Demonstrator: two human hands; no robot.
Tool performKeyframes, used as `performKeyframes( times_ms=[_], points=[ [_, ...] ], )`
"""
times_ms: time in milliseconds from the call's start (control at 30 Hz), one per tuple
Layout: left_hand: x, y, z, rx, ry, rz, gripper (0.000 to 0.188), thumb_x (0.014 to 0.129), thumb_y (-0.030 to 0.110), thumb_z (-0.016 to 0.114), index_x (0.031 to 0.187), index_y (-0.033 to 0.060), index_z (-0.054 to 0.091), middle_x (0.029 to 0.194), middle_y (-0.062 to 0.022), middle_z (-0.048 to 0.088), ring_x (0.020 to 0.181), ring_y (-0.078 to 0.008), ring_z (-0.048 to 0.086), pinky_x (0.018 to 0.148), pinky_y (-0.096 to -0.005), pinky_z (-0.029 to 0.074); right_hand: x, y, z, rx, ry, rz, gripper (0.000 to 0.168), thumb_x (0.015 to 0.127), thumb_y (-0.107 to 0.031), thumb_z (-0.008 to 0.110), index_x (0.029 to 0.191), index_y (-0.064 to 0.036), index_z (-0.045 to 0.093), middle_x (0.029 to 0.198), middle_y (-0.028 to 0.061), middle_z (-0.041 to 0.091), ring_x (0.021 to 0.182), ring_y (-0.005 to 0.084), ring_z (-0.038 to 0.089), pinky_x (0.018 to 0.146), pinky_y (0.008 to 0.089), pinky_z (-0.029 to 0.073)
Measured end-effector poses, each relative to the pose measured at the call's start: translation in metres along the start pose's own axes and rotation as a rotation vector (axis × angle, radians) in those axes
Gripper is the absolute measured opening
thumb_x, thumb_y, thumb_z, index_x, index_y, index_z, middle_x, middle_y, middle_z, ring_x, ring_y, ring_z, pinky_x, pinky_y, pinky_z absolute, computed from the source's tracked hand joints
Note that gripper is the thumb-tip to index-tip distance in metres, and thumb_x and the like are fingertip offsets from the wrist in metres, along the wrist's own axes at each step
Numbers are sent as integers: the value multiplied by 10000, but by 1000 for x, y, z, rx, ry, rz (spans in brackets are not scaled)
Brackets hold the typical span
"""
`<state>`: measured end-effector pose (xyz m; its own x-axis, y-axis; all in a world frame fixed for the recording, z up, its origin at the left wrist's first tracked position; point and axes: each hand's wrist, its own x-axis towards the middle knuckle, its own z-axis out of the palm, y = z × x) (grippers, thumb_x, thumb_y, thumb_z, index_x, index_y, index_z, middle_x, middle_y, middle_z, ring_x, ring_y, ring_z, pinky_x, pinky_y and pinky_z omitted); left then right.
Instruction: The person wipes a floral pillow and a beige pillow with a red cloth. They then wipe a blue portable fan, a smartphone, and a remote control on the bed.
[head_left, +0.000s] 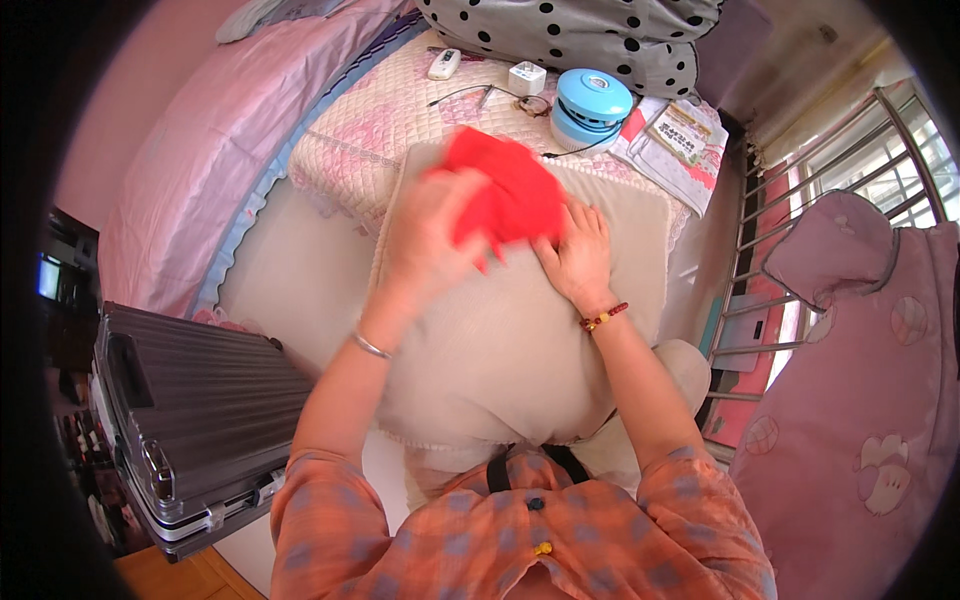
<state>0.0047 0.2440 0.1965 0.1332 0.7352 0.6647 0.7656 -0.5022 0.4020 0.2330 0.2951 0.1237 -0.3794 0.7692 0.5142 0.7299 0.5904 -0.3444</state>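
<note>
A red cloth (517, 187), blurred by motion, is bunched over the far part of a beige cushion (487, 337) lying across my lap. My left hand (439, 229), also blurred, grips the cloth's left side between thumb and fingers. Palm down on the cushion, my right hand (577, 251) rests at the cloth's right edge, its thumb spread from the fingers. Part of the cloth lies against that thumb and index finger. The cloth's full shape cannot be made out.
Beyond the cushion, a quilted bedspread (352, 112) bears a white remote control (445, 64), a white cube-shaped box (527, 78), eyeglasses (532, 106) and a blue round appliance (592, 101) with a cord. A grey ribbed suitcase (210, 405) stands left; metal railings (757, 349) rise right.
</note>
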Motion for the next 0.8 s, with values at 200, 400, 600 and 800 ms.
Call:
performKeyframes(
  times_ms=[200,400,600,800],
  points=[
    [-29,20,25,84,-341,-69,656,692,103,791,1324,166,627,1246,-88,607,1216,-309,539,1005,-462,432,-5,9,3,36,-45,-12,666,857,-428,720,1420,-107,565,1457,76,549,1373,286,472,1192,477,293],
    [-39,-46,-15,279,-237,-141,614,718,72,784,1303,190,640,1221,-63,615,1198,-319,554,1022,-456,453,3,-10,-7,70,-7,37,416,951,-334,640,1304,-114,631,1399,102,592,1336,280,514,1168,504,328],
    [-27,-108,-47,386,-98,-403,593,716,37,733,1295,144,658,1178,-111,675,1136,-347,603,1001,-448,483,5,-11,-2,77,44,52,371,938,-315,646,1247,-110,643,1352,95,607,1308,277,525,1155,502,338],
    [36,-9,35,72,-144,-64,609,729,72,750,1323,140,639,1224,-103,654,1187,-330,577,1009,-442,471,4,-7,-3,71,17,50,374,928,-309,643,1235,-95,647,1318,113,620,1262,299,549,1153,505,344]
  ],
)
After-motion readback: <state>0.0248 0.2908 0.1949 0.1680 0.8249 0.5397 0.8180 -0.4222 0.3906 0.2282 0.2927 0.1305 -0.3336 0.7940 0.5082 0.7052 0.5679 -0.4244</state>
